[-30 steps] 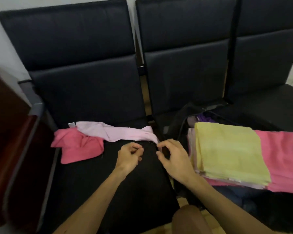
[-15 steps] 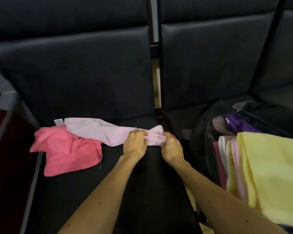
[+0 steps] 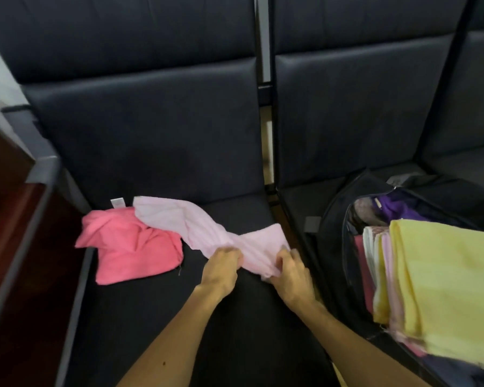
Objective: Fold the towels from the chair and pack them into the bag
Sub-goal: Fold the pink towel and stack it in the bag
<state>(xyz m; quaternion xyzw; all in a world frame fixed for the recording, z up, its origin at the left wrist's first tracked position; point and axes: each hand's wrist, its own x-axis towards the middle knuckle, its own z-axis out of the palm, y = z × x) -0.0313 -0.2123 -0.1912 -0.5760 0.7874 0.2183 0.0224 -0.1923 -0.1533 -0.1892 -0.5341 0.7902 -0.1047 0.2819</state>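
A folded yellow terry towel is logged atop the stack at the black fabric bag; a crumpled pale-pink cloth towel is gripped by the left hand and right hand on the black padded chair seat, with a crumpled coral-pink towel touching it behind: two are judged not yet folded.

The near left of the chair seat lies bare and can be reached from its near edge. Farther back, a crumpled pink towel and a pale pink towel cover it. The backrest walls the far side and the armrest the left. To the right, the open bag is packed, with a yellow towel draped over its mouth.
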